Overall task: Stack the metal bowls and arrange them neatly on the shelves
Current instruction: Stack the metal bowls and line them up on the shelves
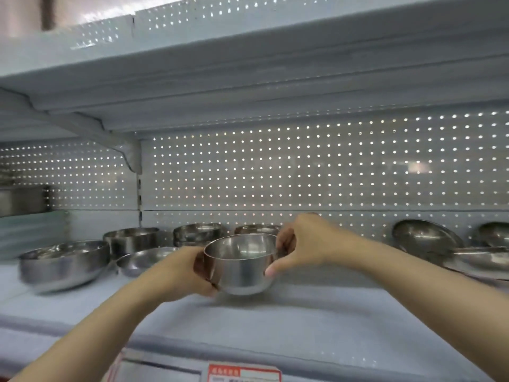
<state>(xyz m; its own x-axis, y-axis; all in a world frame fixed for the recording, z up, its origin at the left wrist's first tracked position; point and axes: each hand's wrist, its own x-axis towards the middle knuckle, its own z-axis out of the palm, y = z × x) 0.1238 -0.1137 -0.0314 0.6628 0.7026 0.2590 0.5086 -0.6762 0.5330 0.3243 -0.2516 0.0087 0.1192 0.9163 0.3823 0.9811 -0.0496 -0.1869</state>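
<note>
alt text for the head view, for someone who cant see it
Two bare hands, left hand and right hand, hold a small steel bowl upright over a pale blue shelf. More metal bowls sit left, behind and right, before a perforated back panel.

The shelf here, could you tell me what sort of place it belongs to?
Probably a shop aisle: a pegboard-backed shelf, a price label on its front edge, and many loose metal bowls.

Light was bright, cool and even; pinpoints shone through the pegboard holes; soft glare lay on the bowls; shadows were faint; the whole frame was soft with motion blur; edges bowed from the wide lens.
</note>
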